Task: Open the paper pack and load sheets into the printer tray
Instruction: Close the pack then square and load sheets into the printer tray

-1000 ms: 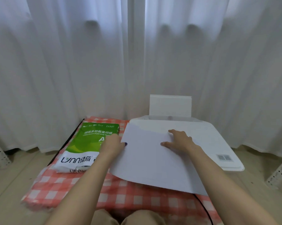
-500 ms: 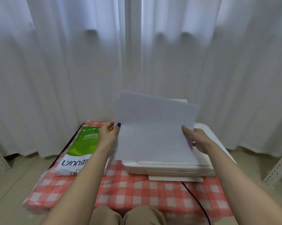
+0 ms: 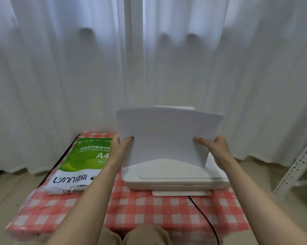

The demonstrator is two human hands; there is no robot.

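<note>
- My left hand (image 3: 120, 147) grips the left edge of the sheets (image 3: 168, 135), thumb on the near face, fingers closed behind.
- My right hand (image 3: 213, 146) grips the right edge in the same way, thumb pressed on the near face.
- The sheets stand nearly upright above the back of the printer (image 3: 174, 175), bowed slightly; the lower edge hangs just over the lid. Whether it touches the lid, I cannot tell.
- A white tray flap (image 3: 184, 107) shows just behind the top edge of the sheets.
- The paper pack (image 3: 82, 163), green and white, lies flat just left of the printer, under my left forearm.
- Printer and pack rest on a red checked cloth (image 3: 149, 209).
- A black cable (image 3: 205, 216) runs from the printer front across the cloth toward me.
- White curtains (image 3: 60, 76) hang behind.
</note>
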